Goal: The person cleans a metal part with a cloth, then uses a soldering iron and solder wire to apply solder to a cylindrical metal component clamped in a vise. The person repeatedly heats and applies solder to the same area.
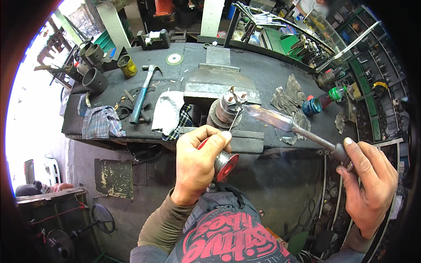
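Note:
My left hand point(195, 153) is closed round a red spool of solder wire point(227, 165). A free length of the wire point(235, 120) runs up from my fingers to the top of a cylindrical metal part point(226, 111). That part stands upright between the jaws of a bench vise point(241, 142), with small metal pieces on its top. From the right, my right hand point(368, 179) grips the handle of a large soldering iron point(272, 118). Its broad, discoloured bit points left, with the tip at the part's top; whether it touches, I cannot tell. Faint smoke shows below the iron.
On the dark workbench point(258, 57) lie a hammer point(142, 96), a white cloth point(169, 109), a checked cloth point(101, 122) and a grey rag point(289, 94). A yellow can point(127, 66) stands left, a blue-rimmed jar point(311, 106) and a green-capped bottle point(335, 93) right. Another person point(311, 6) is at the far right.

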`<action>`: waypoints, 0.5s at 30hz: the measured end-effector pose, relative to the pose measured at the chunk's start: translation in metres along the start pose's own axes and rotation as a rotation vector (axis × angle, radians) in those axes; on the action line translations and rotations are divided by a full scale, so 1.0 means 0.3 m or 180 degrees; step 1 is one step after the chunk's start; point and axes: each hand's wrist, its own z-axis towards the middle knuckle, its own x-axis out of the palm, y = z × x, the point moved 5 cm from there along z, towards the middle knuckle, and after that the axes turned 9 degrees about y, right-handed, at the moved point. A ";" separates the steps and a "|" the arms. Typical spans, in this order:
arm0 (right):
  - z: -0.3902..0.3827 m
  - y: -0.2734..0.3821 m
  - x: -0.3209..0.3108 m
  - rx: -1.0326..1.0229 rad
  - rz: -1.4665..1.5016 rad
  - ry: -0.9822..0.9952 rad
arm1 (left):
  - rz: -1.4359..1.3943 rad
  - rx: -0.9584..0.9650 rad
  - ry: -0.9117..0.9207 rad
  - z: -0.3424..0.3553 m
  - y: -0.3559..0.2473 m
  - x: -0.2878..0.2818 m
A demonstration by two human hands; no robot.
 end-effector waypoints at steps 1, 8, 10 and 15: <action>0.003 0.000 0.001 -0.0007 0.0002 0.0011 | -0.0009 -0.0019 0.0001 0.002 0.000 -0.001; 0.019 0.007 0.011 0.0013 0.0066 0.0083 | 0.0104 0.0050 -0.0013 0.009 -0.008 -0.004; 0.021 0.012 0.008 -0.0007 0.0051 0.0048 | 0.0241 -0.0031 0.0033 0.010 -0.008 -0.003; 0.022 0.015 0.005 0.0040 0.0050 0.0107 | 0.0249 -0.0070 0.0053 0.012 -0.010 -0.004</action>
